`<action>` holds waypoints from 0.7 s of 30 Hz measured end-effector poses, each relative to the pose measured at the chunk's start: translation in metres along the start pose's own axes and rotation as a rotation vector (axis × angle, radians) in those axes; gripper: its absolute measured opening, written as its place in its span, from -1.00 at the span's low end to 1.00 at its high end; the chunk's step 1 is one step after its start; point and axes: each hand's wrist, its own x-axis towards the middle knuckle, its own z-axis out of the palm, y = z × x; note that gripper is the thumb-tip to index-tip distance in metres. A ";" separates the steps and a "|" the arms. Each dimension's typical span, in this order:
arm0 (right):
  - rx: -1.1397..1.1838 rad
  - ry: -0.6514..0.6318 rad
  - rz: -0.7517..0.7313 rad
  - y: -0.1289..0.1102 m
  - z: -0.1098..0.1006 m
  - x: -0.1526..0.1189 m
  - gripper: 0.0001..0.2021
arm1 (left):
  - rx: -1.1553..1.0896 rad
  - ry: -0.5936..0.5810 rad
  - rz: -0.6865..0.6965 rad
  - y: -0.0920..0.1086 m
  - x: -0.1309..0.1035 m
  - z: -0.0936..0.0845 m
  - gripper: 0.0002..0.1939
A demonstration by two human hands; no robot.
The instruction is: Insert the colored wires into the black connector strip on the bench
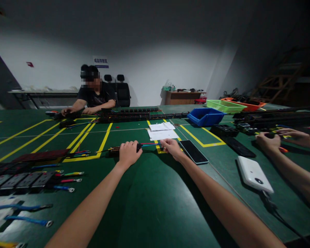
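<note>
My left hand (129,153) is wrapped over a dark block (113,151) with copper-coloured strips, low over the green table. Red and blue wires (150,144) run from the block's right side toward my right hand (170,147). The right thumb and fingers are pinched on the ends of these wires; the fingertips partly hide them. White paper sheets (162,131) lie just beyond my right hand. A smartphone (193,151) with a dark screen is to the right of that hand.
At left lie black socket strips (23,181) with coloured, lug-ended cables (64,188). Blue (206,117) and green (226,106) bins stand at the back right. A white power bank (254,174) lies nearer. Another person's hands (270,141) work at right; a co-worker (95,91) sits across.
</note>
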 end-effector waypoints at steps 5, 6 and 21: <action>-0.042 -0.010 0.009 0.005 0.002 0.000 -0.44 | -0.052 0.005 0.007 -0.002 0.000 0.003 -0.63; -0.046 -0.004 0.004 0.006 0.002 0.001 -0.46 | -0.056 0.007 0.007 -0.003 0.000 0.004 -0.63; -0.033 0.001 0.019 0.002 0.004 0.000 -0.67 | -0.062 0.008 0.008 -0.002 0.001 0.003 -0.65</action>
